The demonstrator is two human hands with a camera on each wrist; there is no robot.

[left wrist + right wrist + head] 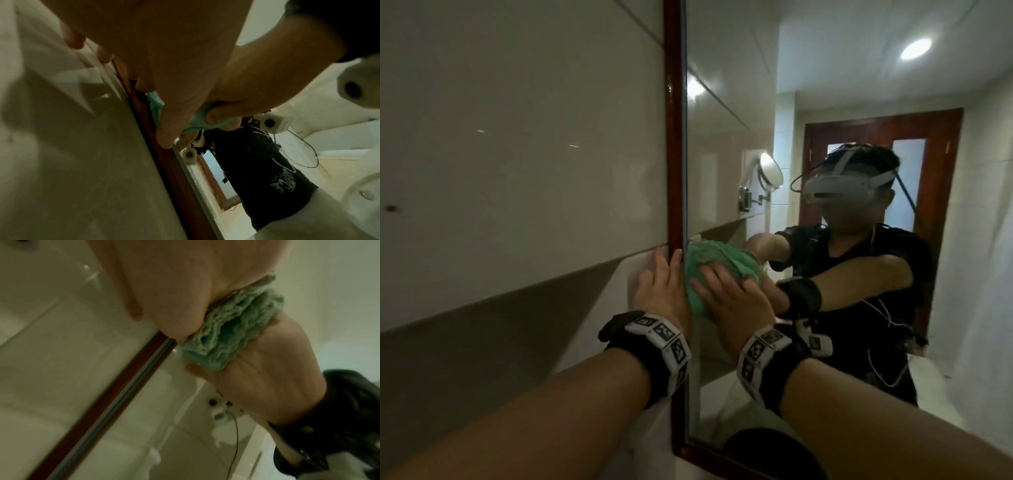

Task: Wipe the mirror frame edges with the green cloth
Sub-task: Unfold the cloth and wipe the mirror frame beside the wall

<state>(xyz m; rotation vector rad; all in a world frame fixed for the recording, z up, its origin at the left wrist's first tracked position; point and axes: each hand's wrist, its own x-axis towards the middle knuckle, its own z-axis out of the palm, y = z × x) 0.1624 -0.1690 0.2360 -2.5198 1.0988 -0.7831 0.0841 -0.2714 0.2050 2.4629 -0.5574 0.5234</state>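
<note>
The right hand (732, 301) presses the soft, bunched green cloth (698, 270) beside the reddish-brown mirror frame (674, 137); the left hand (661, 284), fingers straight, rests there. Being limp, the cloth likely needs firm bunching.

Bare forearms wear black wrist straps (650, 356) bearing white bands of black-patterned marker squares (758, 356).

Bunched green cloth (697, 270) against the glass beside the dark red-brown mirror frame (674, 144).
</note>
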